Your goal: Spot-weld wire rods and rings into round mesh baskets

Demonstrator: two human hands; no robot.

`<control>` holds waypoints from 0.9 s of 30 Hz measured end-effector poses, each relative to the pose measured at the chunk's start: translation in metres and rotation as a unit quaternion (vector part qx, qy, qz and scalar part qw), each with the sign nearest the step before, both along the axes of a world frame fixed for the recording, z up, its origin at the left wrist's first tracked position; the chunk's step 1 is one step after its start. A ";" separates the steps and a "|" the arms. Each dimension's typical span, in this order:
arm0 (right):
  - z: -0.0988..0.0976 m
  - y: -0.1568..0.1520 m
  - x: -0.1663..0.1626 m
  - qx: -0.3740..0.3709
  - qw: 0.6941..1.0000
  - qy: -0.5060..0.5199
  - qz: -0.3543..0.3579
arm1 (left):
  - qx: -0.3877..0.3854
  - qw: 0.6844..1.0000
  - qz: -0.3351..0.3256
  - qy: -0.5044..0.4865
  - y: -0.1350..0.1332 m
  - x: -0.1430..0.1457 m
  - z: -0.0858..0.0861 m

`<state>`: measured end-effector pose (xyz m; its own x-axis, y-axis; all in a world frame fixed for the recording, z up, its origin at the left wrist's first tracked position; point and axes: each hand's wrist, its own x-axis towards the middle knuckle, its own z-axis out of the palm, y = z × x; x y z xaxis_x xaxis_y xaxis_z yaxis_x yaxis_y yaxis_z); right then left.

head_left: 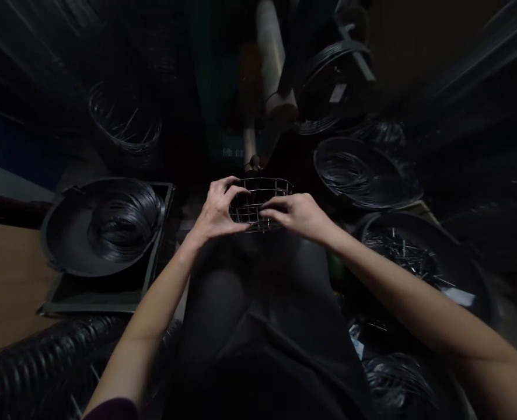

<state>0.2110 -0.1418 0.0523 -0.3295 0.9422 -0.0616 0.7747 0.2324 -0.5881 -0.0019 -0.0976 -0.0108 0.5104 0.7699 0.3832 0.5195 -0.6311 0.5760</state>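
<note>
Above the lap [258,326], open room lies between the forearms, up to the wire basket [262,227], which fills the space between left hand [222,209] and right hand [294,214]. Beyond, a pale pipe [271,52] obstructs the far middle. A narrow gap separates the left hand from the left pan [68,239]; two pans [460,256] crowd the right side.

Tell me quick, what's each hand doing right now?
Left hand: curled around the wire basket, holding its left side.
Right hand: nearly closed at the basket's wires; can't tell if it's gripping them.
</note>
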 end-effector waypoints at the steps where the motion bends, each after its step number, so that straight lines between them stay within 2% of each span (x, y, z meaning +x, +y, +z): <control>1: -0.005 0.000 -0.001 0.054 0.997 -0.062 0.014 | 0.002 1.000 0.001 0.000 0.001 0.002 0.001; 3: -0.014 -0.003 0.001 0.128 0.975 -0.170 0.059 | 0.005 1.000 0.001 -0.005 0.005 0.006 0.001; 5: -0.019 -0.008 0.006 0.168 0.955 -0.227 0.094 | 0.007 1.000 -0.005 -0.010 0.009 0.009 0.001; 11: -0.020 0.004 0.018 0.249 0.933 -0.236 0.103 | 0.007 1.000 0.007 -0.017 0.022 0.017 0.005; 15: -0.016 0.015 0.018 0.270 0.925 -0.241 0.112 | -0.007 1.000 0.014 -0.015 0.029 0.017 0.011; 19: -0.012 0.021 0.017 0.269 0.931 -0.221 0.108 | -0.011 1.000 0.007 -0.023 0.034 0.015 0.015; 27: -0.012 0.027 0.018 0.255 0.927 -0.249 0.115 | -0.005 1.000 -0.005 -0.017 0.041 0.014 0.013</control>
